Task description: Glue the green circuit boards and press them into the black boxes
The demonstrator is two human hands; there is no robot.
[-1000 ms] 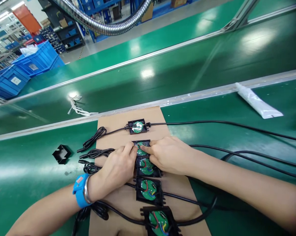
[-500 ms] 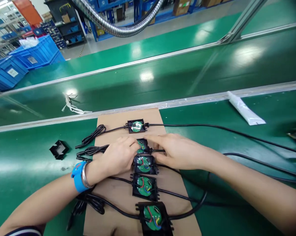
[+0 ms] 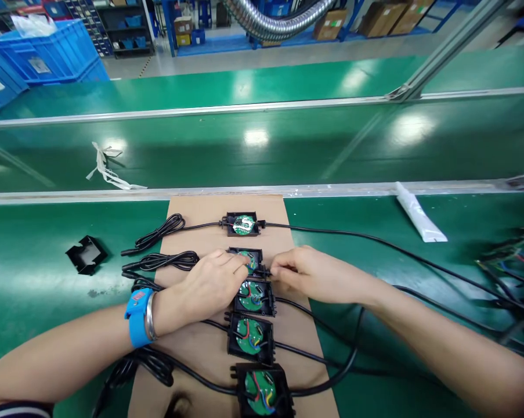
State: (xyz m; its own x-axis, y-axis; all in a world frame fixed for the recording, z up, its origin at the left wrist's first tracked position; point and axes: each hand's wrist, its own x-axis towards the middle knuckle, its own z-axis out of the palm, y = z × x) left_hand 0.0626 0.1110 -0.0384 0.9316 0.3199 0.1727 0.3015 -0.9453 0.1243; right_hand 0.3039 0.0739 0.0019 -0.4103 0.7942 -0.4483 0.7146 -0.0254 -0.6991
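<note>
The small black box with a round green board in it is near the middle of the frame, second from the top in a line of five. The left hand lies over its left side, with bent fingers at the board; I cannot tell if they grip or just press. The right hand has its thumb and first finger closed on what looks like the black cord at the box's right side. It looks like one hand keeps the box steady while the other works at the cord. A next small move there calls for a soft, close pinch and no hard tug, as the box is light and could slide. The next box down is just beside it, so a push that way could bump it. There is a wider gap up to the top box. All five sit on brown cardboard, which ends at the metal strip along the bench's far edge. Green bench shows between the cardboard and the white tube at right, but long cords cross the space below it. At left is a loose black part.
</note>
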